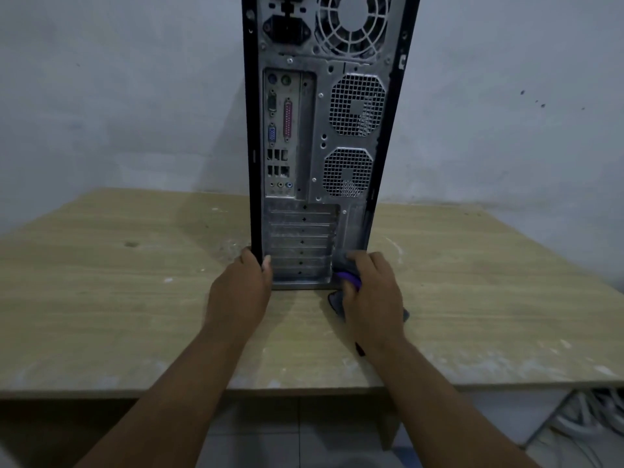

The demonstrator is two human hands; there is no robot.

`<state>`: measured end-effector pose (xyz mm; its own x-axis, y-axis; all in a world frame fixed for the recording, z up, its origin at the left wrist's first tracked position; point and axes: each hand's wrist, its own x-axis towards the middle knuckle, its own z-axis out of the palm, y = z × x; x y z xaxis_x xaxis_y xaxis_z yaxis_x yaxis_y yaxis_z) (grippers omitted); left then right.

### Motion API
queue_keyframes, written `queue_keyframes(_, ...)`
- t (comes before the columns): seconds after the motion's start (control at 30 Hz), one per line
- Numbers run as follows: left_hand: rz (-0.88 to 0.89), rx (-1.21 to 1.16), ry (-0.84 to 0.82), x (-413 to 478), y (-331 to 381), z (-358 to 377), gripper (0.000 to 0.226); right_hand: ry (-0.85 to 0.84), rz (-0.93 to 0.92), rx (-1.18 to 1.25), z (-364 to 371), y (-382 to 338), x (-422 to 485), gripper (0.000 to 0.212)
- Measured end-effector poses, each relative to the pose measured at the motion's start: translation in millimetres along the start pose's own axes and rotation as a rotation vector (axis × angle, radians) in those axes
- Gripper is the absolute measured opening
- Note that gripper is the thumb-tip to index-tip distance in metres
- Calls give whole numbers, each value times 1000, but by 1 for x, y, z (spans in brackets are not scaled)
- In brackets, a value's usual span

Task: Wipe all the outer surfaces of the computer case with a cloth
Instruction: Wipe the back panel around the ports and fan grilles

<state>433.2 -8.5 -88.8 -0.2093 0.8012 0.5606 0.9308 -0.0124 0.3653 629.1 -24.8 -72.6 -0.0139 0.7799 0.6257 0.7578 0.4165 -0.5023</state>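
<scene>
Computer case (320, 163) is standing upright near the middle of the table (101, 298), rear panel facing the camera, top cut off by the frame. Left hand (241, 288) is gripping the case's lower left edge, thumb on the rear panel, fingers wrapping round the side. Right hand (371, 298) is clutching a bunched dark cloth (349, 278) with a purple edge, pressing it against the panel's lower right corner, just above the table.

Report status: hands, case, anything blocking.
Left hand grips computer case at lower left edge. Right hand holds cloth against rear panel, bottom right. Nothing seen in the way.
</scene>
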Motion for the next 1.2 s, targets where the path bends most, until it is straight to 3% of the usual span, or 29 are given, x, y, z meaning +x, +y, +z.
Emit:
queue_keyframes(0.13, -2, -22, -3, -1, 1, 0, 34, -326, 122, -213, 1, 1, 0, 43)
queue_keyframes(0.2, -3, -20, -8, -2, 0, 1, 34, -370, 162, -219, 1, 1, -2, 42)
queue_keyframes(0.4, -9, -31, 3, -1, 1, 1, 34, -38, 127, 0, -6, 6, -5, 28)
queue_keyframes(0.53, -24, -31, -20, 0, 3, 0, 37, -231, 107, -156, -5, 7, -4, 31)
queue_keyframes(0.6, -30, -25, -35, 0, 3, -2, 38, -237, 103, -107, -5, 8, -3, 25)
queue_keyframes(0.67, -27, -25, -48, -1, 3, -2, 38, -175, 103, -30, -5, 10, -2, 20)
queue_keyframes(0.83, -24, -14, -33, 0, 3, -2, 36, 160, -24, 15, -12, 8, 28, 32)
queue_keyframes(0.93, -26, -47, -32, 1, 3, -2, 34, 173, -83, 8, -9, 10, 32, 36)
queue_keyframes(1.07, -10, -87, -25, -1, 3, -3, 35, 34, -218, -89, 1, 24, 16, 41)
queue_keyframes(1.2, -18, -98, -30, 1, 0, 0, 36, 238, -251, 2, -23, 7, 48, 29)
